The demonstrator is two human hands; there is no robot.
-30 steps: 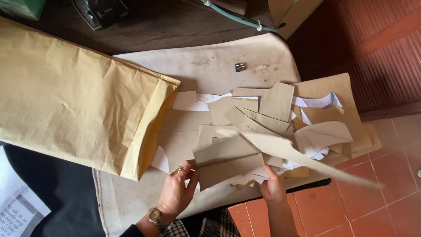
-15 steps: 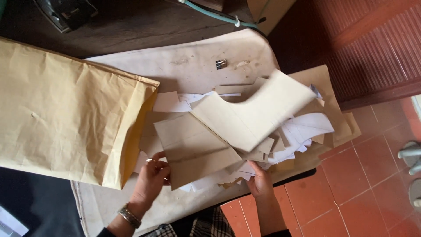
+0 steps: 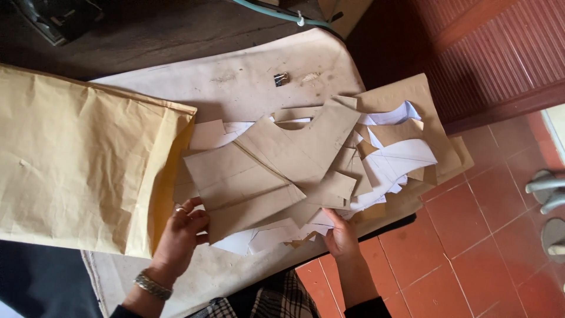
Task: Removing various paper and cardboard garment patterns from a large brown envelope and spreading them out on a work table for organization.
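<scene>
Nearby — big envelope [image 3: 76,165], binder clip [image 3: 281,78].

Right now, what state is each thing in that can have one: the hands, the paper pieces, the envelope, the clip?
left hand: grips the lower left edge of the top brown paper piece.
right hand: fingers tucked under the pile's lower edge.
brown paper piece: flat on top of the pile.
pile of paper cutouts: loose, overlapping, brown and white.
large envelope: lying flat, mouth towards the pile.
binder clip: lying apart, clipped to nothing.
</scene>
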